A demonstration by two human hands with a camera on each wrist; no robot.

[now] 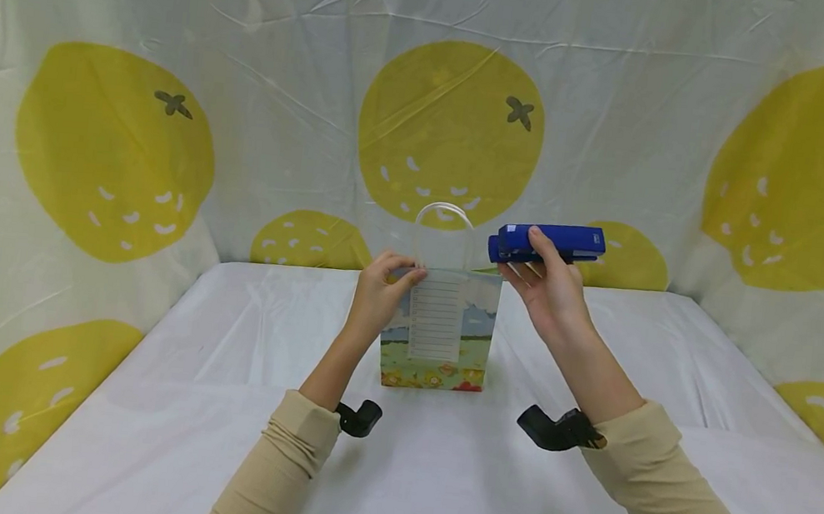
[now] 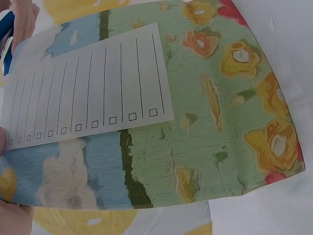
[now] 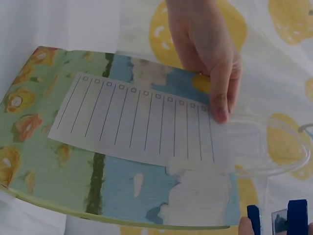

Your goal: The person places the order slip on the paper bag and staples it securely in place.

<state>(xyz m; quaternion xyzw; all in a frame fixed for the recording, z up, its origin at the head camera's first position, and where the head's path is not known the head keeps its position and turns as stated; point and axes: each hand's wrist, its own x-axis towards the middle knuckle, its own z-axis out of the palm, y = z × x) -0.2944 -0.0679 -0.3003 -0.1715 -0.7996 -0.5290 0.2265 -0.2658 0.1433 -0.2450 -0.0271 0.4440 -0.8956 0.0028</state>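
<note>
A paper gift bag point(image 1: 473, 355) printed with flowers, sky and clouds stands upright on the white table. A lined checklist sheet point(image 3: 142, 122) lies flat against its front, near the top edge. My left hand point(image 1: 384, 287) pinches the bag's top edge together with the sheet's upper corner, thumb in front and fingers behind. To the right of the bag, my right hand point(image 1: 552, 288) holds a blue stapler point(image 1: 557, 240) in the air, level with the bag's handle. Its front end points left, just above the bag's right top corner.
White looped handles point(image 1: 447, 208) rise from the bag's top. A white cloth covers the table point(image 1: 261, 333). Behind and at the sides hangs a curtain point(image 1: 294, 85) with large yellow fruit prints. Black wrist-camera mounts point(image 1: 552, 429) stick out below both hands.
</note>
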